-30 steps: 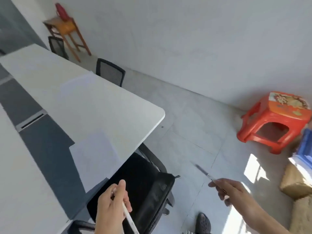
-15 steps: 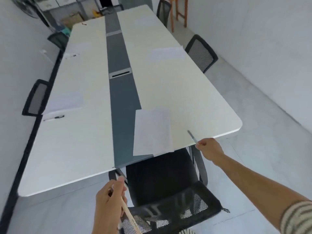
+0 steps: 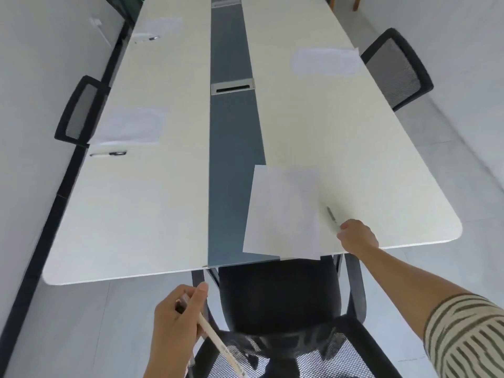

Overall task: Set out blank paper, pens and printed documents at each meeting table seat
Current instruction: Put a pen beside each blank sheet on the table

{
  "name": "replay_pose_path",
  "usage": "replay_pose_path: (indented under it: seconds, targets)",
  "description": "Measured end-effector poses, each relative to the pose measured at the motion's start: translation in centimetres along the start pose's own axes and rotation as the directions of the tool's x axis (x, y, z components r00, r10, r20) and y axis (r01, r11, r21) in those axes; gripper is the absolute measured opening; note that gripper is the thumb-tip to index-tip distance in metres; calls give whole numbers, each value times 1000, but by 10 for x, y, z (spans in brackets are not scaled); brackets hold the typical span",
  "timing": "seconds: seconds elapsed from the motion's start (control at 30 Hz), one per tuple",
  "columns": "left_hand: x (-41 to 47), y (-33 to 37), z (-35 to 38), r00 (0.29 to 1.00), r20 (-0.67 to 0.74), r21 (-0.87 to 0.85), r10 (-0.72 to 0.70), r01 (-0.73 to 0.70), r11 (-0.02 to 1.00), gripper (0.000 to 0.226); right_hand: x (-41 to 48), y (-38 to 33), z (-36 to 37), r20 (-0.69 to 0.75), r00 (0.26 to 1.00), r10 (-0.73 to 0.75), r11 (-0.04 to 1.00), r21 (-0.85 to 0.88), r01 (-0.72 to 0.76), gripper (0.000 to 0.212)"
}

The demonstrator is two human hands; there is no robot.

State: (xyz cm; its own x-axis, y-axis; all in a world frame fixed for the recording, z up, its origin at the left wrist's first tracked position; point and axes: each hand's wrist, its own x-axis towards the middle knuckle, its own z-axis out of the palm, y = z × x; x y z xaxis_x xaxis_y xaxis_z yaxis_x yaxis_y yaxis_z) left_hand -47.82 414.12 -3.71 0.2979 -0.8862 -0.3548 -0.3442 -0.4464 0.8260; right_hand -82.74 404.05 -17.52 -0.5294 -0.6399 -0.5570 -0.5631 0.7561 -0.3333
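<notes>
A long white meeting table (image 3: 152, 214) with a grey centre strip runs away from me. White sheets of paper (image 3: 282, 211) lie at the near end seat, partly over the strip. My right hand (image 3: 357, 236) is over the table just right of that paper, holding a grey pen (image 3: 332, 215) that points away from me. My left hand (image 3: 177, 320) is below the table's near edge, closed on a white pen (image 3: 218, 341). Paper (image 3: 131, 126) with a pen (image 3: 109, 153) beside it lies at the left seat. More paper (image 3: 324, 61) lies at the right seat.
A black mesh chair (image 3: 281, 317) stands at the near end, directly below me. Another black chair (image 3: 81, 110) is on the left and one (image 3: 401, 66) on the right. A far left seat has paper (image 3: 161, 24) and a pen (image 3: 152, 38). White walls flank the table.
The view swung from the floor and red stool to the table's end. My right hand moved forward with the grey pen, from beside the chair to over the table next to the paper.
</notes>
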Motion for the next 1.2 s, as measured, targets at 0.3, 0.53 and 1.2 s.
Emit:
replay_pose_path:
  seconds: [0.3,0.53,1.2]
  targets:
    - [-16,25,71,983,178,-38,-38,45,998,30,-29,37,-40,62,988,-143,947,298,118,26]
    - [-73,92,190,934,342,-22,104,-103,994,26,-114,141,-122,146,942,-301,795,583,164,14]
    - [-205,187,493,810,558,-46,179,-186,982,36,-45,392,-299,166,944,-286,628,776,54,25]
